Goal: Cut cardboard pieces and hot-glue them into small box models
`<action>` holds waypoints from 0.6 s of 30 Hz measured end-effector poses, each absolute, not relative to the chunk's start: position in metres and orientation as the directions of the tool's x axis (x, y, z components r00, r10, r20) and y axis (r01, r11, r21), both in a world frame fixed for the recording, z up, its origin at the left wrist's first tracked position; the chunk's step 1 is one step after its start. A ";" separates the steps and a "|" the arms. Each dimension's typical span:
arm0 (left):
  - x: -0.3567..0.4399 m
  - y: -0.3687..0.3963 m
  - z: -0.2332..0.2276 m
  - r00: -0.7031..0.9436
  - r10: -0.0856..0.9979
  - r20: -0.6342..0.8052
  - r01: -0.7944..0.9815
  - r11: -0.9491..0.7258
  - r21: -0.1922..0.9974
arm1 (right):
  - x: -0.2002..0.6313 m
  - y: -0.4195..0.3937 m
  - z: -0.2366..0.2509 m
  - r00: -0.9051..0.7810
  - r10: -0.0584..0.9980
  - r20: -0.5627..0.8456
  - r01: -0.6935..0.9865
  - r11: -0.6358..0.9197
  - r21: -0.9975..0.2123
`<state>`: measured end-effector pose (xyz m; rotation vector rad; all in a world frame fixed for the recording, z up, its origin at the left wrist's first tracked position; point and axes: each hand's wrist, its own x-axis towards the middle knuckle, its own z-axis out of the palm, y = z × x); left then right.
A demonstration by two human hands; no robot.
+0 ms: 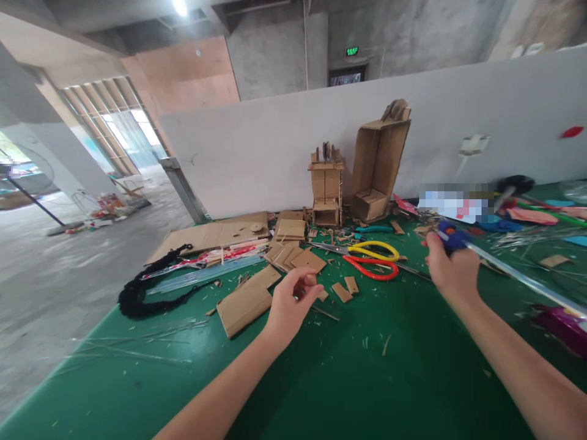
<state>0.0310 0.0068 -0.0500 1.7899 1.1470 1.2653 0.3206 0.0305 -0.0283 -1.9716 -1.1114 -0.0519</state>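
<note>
Clock directions are from the middle of this view, taken by a head-worn camera. A person works at a green desk [367,379] strewn with cardboard scraps. At 3 o'clock, the right hand [452,272] is wrapped around a blue hot glue gun [453,238], raised above the desktop; a clear glue stick [527,278] extends from it toward 4 o'clock. At 6 o'clock, the left hand [290,304] is held with thumb and fingers curled close together. A brown bit shows at its fingertips, but whether they grip it cannot be told. The two hands are well apart.

Just beyond the left hand lie overlapping cardboard squares [291,230]; at 7 o'clock, next to that hand, is a longer cardboard rectangle [245,299]. Two small cardboard tabs [342,293] lie at 5 o'clock. Between the hands, toward 4 o'clock, rest scissors [372,259] with one yellow and one red handle, their blades pointing toward the left hand.

At 2 o'clock, a short cardboard tower [326,183] and a taller open-fronted cardboard tower [378,162] stand upright near a white partition [266,153]. Toward 8 o'clock curls a fuzzy black cord [137,293]. A green exit sign [351,52] glows at 1 o'clock.
</note>
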 end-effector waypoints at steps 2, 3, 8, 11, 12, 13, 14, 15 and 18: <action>0.032 0.007 -0.050 0.128 0.929 0.346 0.238 -0.367 0.899 | 0.320 0.032 -0.027 0.589 0.689 0.422 0.744 -0.260 -0.615; 0.032 0.008 -0.050 0.121 0.933 0.340 0.226 -0.360 0.905 | 0.320 0.032 -0.026 0.577 0.696 0.427 0.760 -0.267 -0.593; 0.031 0.013 -0.055 0.116 0.940 0.322 0.205 -0.340 0.918 | 0.322 0.035 -0.026 0.603 0.698 0.386 0.739 -0.307 -0.599; 0.031 0.013 -0.056 0.112 0.940 0.323 0.217 -0.341 0.915 | 0.322 0.035 -0.025 0.641 0.680 0.355 0.693 -0.314 -0.649; 0.031 0.013 -0.057 0.113 0.939 0.325 0.219 -0.342 0.914 | 0.322 0.034 -0.024 0.651 0.679 0.340 0.677 -0.316 -0.665; 0.032 0.012 -0.056 0.114 0.938 0.326 0.220 -0.344 0.913 | 0.321 0.034 -0.023 0.660 0.679 0.322 0.660 -0.319 -0.680; 0.032 0.011 -0.056 0.116 0.937 0.329 0.220 -0.347 0.912 | 0.321 0.034 -0.022 0.666 0.683 0.301 0.643 -0.320 -0.696; 0.032 0.011 -0.056 0.118 0.936 0.331 0.221 -0.349 0.911 | 0.320 0.034 -0.022 0.667 0.691 0.279 0.626 -0.317 -0.713; 0.031 0.010 -0.056 0.122 0.937 0.328 0.240 -0.348 0.906 | 0.320 0.038 -0.028 0.646 0.731 0.222 0.574 -0.272 -0.772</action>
